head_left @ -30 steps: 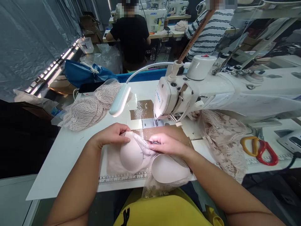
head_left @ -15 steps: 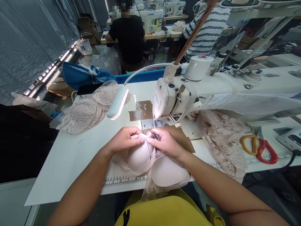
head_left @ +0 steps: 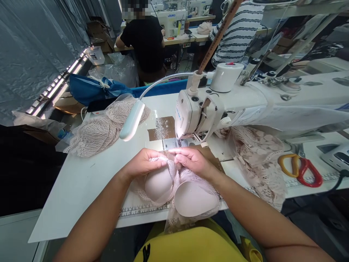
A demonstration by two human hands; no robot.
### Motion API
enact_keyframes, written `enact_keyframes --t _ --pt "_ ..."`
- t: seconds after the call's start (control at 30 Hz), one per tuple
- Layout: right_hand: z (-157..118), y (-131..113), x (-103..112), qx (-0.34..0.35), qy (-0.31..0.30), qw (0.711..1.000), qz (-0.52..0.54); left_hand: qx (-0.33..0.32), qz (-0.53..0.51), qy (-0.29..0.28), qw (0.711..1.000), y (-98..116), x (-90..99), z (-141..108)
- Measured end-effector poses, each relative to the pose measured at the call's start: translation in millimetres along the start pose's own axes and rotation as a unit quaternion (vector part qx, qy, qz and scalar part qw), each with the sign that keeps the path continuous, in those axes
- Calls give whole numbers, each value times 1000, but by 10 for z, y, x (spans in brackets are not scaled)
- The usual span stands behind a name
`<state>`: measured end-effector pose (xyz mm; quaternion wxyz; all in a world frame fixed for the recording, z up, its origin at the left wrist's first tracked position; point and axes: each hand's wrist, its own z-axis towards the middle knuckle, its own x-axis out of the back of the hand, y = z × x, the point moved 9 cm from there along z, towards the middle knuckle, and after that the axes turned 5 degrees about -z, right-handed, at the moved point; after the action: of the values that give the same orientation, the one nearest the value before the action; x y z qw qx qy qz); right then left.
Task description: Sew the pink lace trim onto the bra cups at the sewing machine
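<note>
A pale pink lace bra [head_left: 159, 185] with moulded cups lies at the table's front edge, below the needle area of a white sewing machine [head_left: 188, 112]. Pinched between the thumb and fingers of my left hand [head_left: 143, 162] is the top edge of its left cup. My right hand [head_left: 193, 160] is closed at the inner edge of that cup, its fingers pressed together and pointing left. Whatever sits inside those fingers is hidden; the small thread snips seen earlier do not show. The second cup [head_left: 195, 199] rests below my right wrist, hollow side up.
Stacked lace pieces [head_left: 95, 133] lie at the left, under a lamp [head_left: 132, 120] on a bent neck. More lace [head_left: 259, 160] hangs over the front edge at right, beside scissors [head_left: 309, 173] with red and yellow handles. A person in black [head_left: 144, 40] sits beyond the table.
The thread snips that pointed up from my right hand have gone out of sight. My right fingers have stretched leftward over the cup's edge, while my left hand keeps its pinch.
</note>
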<state>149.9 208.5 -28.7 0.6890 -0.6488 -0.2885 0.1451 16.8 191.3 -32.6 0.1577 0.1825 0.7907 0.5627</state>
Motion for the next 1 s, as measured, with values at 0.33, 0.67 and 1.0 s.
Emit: enact_keyframes --t 0.33,0.67,1.0 --pt "18 -75 -108 -3 -5 1000 25 24 -35 -11 999 -124 -36 49" --pt "35 -42 -87 -30 -4 999 11 10 -8 -18 1000 -86 -95 92" --pt "-82 78 455 -102 54 955 -274 17 278 2 960 61 90 240"
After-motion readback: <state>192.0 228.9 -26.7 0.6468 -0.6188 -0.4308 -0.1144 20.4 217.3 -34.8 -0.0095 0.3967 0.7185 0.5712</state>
